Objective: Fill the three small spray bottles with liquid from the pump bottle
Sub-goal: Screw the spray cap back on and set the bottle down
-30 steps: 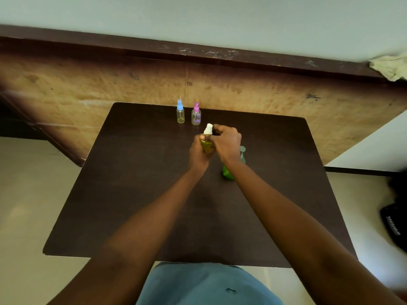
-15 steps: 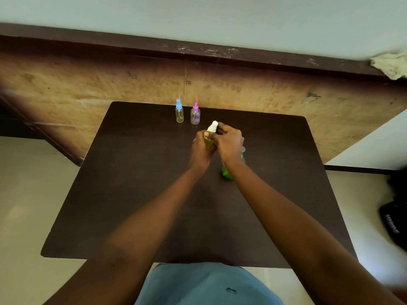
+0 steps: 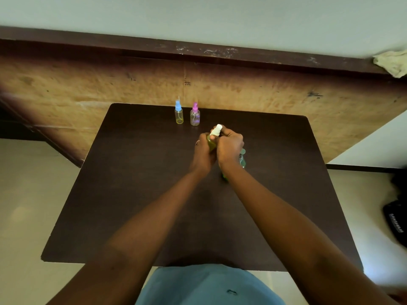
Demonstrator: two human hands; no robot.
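Over the centre of the table, your left hand gripped a small spray bottle of yellow-green liquid; your right hand pinched its white cap. You were likely screwing it shut; next, tighten squarely, then stand it down.

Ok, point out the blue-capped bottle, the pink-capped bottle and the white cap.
blue-capped bottle (image 3: 179, 117): head view, on its clear body.
pink-capped bottle (image 3: 195, 119): head view, on its clear body.
white cap (image 3: 217, 130): head view, on its side.
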